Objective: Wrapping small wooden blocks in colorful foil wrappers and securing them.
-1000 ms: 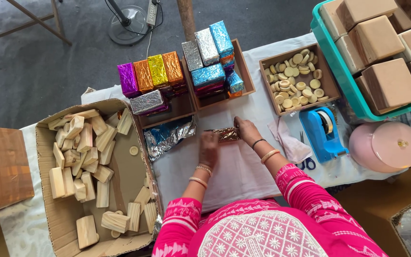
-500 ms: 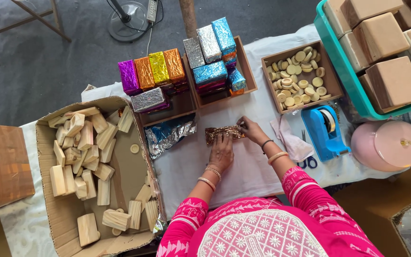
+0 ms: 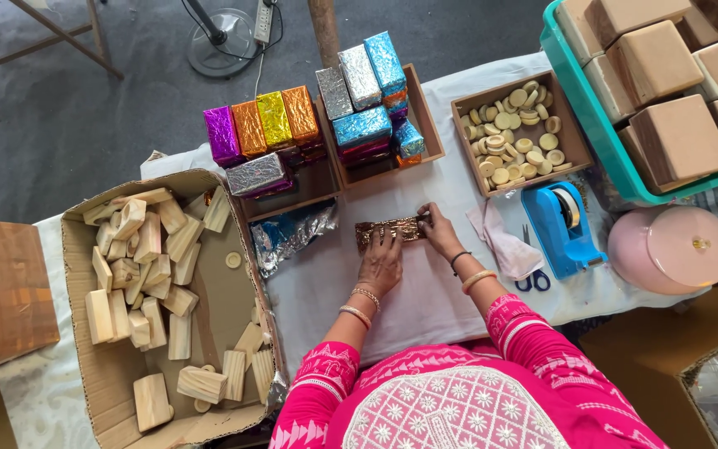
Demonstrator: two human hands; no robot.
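Block (image 3: 390, 229), copper-foil wrapped, on white cloth (image 3: 425, 299): left hand (image 3: 381, 262) presses flat on it, right hand (image 3: 438, 233) pinches its end fold. Risk: thin foil may tear or spring open under uneven pinch pressure.

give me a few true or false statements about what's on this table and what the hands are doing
1. Both hands press on a bronze foil-wrapped block: left hand, right hand. True.
2. The cardboard box holds round discs. False: it holds pale wooden blocks; the discs fill the small wooden tray.
3. The tape dispenser is blue. True.
4. The pink round container lies left of the person. False: it is on the right.
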